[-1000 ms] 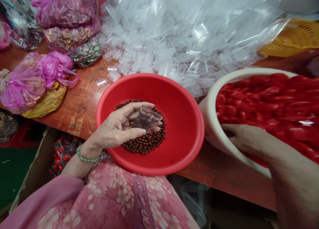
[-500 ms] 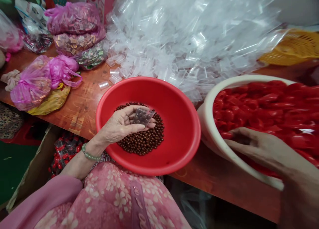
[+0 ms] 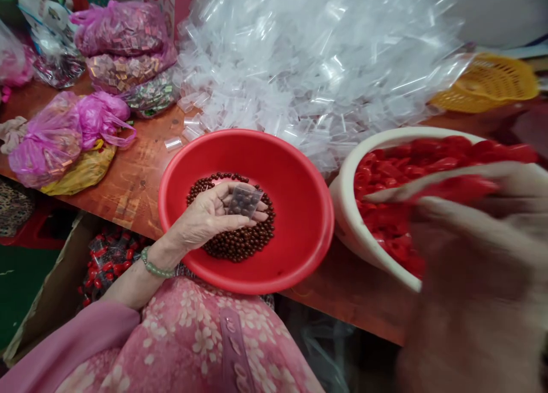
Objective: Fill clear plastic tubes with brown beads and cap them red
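My left hand [image 3: 205, 219] is cupped over a red plastic basin [image 3: 299, 210], pinching a small clear plastic bag [image 3: 245, 201] of brown beads between its fingers and thumb. A heap of loose brown beads [image 3: 231, 247] lies in the basin under this hand. My right hand [image 3: 475, 250] is heavily blurred above a cream-white basin [image 3: 349, 210] full of glossy red plastic pieces [image 3: 411, 159]. Blur hides whether it holds any of them, and it covers the basin's near side.
A mound of small clear plastic bags [image 3: 308, 79] rises behind the basins, with a few lying on the orange wooden table [image 3: 137, 193]. Pink bags of shiny packets [image 3: 122, 45] sit at the back left, and a yellow basket [image 3: 488, 82] at the back right. A cardboard box [image 3: 51, 279] lies below the table edge.
My right hand has risen from the red pieces and swept over the white basin, now blurred. My left hand still holds the bag above the beads.
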A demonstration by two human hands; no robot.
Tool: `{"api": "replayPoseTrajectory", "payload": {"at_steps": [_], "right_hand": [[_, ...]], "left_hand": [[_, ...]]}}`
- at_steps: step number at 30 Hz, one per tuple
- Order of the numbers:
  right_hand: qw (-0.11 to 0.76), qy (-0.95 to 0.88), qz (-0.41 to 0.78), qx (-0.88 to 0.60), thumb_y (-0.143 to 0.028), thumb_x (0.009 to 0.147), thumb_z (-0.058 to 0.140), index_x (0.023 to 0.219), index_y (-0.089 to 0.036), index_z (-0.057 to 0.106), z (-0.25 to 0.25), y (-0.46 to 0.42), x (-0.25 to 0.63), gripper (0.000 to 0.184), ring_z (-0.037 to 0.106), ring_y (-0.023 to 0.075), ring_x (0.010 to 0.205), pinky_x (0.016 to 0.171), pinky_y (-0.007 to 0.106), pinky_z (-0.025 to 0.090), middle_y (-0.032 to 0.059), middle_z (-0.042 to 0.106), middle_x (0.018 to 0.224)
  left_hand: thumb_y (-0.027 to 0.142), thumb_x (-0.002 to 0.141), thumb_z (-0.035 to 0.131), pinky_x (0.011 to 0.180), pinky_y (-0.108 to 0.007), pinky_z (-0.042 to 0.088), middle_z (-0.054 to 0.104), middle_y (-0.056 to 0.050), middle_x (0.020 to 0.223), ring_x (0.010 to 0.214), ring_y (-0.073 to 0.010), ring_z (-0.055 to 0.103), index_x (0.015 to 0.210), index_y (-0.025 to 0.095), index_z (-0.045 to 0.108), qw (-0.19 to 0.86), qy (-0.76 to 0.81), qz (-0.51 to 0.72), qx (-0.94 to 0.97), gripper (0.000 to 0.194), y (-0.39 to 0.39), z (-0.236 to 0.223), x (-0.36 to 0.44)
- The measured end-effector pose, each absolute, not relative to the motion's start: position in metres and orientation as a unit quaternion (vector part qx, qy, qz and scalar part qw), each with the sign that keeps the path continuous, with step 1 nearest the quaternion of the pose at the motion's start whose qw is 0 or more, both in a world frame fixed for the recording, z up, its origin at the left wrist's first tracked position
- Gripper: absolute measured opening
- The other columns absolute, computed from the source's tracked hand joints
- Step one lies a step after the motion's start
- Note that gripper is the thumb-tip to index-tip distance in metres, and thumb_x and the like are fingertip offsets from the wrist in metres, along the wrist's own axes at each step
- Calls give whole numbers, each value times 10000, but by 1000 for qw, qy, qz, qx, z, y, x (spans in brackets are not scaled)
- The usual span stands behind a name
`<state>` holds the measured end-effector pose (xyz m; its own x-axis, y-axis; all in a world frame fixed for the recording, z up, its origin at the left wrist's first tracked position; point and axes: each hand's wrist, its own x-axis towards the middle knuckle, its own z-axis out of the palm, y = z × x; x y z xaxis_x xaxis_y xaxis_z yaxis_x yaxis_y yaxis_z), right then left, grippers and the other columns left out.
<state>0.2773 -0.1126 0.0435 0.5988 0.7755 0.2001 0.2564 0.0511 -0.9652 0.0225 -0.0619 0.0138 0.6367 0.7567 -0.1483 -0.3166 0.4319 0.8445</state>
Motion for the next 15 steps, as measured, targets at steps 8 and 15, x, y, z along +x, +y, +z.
{"api": "replayPoseTrajectory", "payload": {"at_steps": [8,15], "right_hand": [[504,-535,451,-506,-305,737,791,926,-252,733,27,-93,210,205,641,136,707,683,284,541,-4,712,827],[376,-704,350,-490,-304,874,667,1063,-274,744,28,-95,206,206,622,168,800,731,316,506,37,664,883]], "left_hand": [[302,746,778,678,-208,534,659,-6,850,699,-82,649,1009,159,601,762,339,347,430,347,-66,8,17],[400,660,837,571,-178,440,577,53,665,581,-47,542,871,148,603,686,419,391,449,403,-59,5,10]]}}
